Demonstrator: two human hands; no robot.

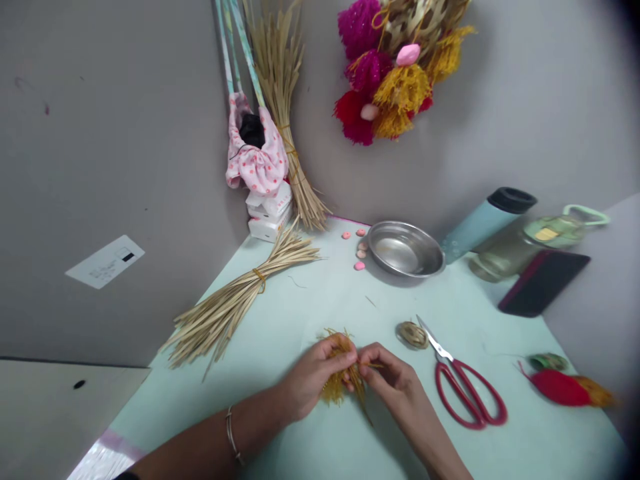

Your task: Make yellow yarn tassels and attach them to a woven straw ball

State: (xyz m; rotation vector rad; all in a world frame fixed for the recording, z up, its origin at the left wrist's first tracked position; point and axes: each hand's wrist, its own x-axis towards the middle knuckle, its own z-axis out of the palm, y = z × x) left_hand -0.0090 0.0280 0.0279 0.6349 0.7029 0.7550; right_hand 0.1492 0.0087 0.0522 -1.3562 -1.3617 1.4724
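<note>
Close to the table's front, my left hand (316, 375) is closed round a mustard-yellow yarn tassel (332, 391), whose frayed ends stick out above and below the fingers. Thumb and forefinger of my right hand (389, 379) pinch a yellow strand (375, 365) at the tassel's right side. Some strands hang down between the two hands. Where the strand meets the tassel is partly hidden by my fingers. Right of my hands lie scissors (463, 387) with red handles, their blades slightly apart, and a small coil of straw-coloured strips (413, 335).
A tied straw bundle (235, 293) lies at left; another (287, 127) leans on the wall. Pink beads (359, 265) sit beside a metal bowl (406, 249). A bottle (490, 223), a jug (530, 243), a phone (544, 283) and red yarn (560, 388) stand or lie at right.
</note>
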